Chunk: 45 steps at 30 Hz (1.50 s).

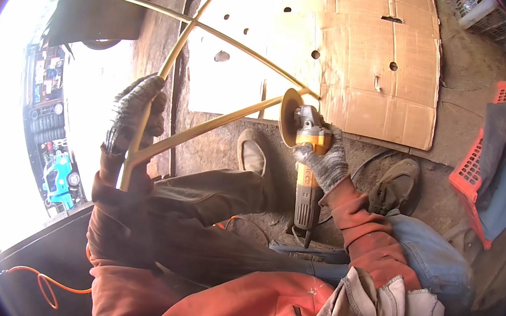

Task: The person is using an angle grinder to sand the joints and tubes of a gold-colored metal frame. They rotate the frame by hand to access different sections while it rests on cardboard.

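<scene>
My left hand [137,115], in a grey work glove, is closed around one bar of a gold-coloured metal frame [220,122]. Its thin bars cross near the far left, and another bar branches off below my hand toward the middle. My right hand [325,164], gloved too, grips a yellow and grey angle grinder [307,204] that stands upright in view, head away from me. The grinder's round disc [288,118] is at the far end of the branching bar and overlaps it. Whether the disc touches the metal I cannot tell.
A large cardboard sheet [367,65] with holes lies on the ground ahead. To the right, a red plastic crate [469,165] has dark and blue cloth over it. Shoes [395,182] stand near the grinder. An orange hose [46,277] loops at lower left.
</scene>
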### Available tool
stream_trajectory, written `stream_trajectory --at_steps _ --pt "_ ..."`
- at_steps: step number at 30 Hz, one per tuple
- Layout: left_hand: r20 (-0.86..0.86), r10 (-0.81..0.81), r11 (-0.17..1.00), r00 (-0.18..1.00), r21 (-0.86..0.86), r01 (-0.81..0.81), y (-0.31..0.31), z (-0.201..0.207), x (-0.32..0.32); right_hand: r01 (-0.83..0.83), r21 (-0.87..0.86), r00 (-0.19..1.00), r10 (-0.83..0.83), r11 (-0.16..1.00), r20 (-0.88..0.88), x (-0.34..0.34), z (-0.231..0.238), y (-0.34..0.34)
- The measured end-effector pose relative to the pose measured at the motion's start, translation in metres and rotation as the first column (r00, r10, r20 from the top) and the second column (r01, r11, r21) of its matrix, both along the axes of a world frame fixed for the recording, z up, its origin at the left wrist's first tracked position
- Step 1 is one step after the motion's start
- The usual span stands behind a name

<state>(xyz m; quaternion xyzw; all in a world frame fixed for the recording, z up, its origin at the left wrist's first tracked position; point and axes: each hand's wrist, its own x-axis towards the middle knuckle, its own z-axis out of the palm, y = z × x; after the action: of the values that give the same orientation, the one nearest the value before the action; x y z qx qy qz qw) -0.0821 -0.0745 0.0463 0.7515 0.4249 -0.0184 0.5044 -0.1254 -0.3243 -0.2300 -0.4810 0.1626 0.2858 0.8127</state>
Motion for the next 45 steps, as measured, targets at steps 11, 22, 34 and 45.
stream_trajectory --at_steps 11,22,34,45 --pt "-0.044 0.006 1.000 0.999 0.014 -0.006 -0.009 0.004 0.004 0.017 0.378 0.992 0.033 0.925 -0.125 -0.011 0.078 0.004" --pt "-0.031 -0.016 0.999 0.999 -0.046 0.015 0.008 0.004 -0.004 -0.398 -0.171 0.654 0.410 0.901 0.636 -0.034 0.130 0.014" --pt "0.003 0.089 0.996 0.996 -0.008 -0.089 -0.003 0.003 -0.009 -0.109 0.072 0.989 0.101 0.991 0.105 -0.012 0.025 0.012" --pt "-0.092 0.148 0.988 0.985 0.048 -0.144 0.017 -0.003 -0.007 -0.106 0.104 0.993 0.099 0.989 0.064 -0.002 0.018 0.003"
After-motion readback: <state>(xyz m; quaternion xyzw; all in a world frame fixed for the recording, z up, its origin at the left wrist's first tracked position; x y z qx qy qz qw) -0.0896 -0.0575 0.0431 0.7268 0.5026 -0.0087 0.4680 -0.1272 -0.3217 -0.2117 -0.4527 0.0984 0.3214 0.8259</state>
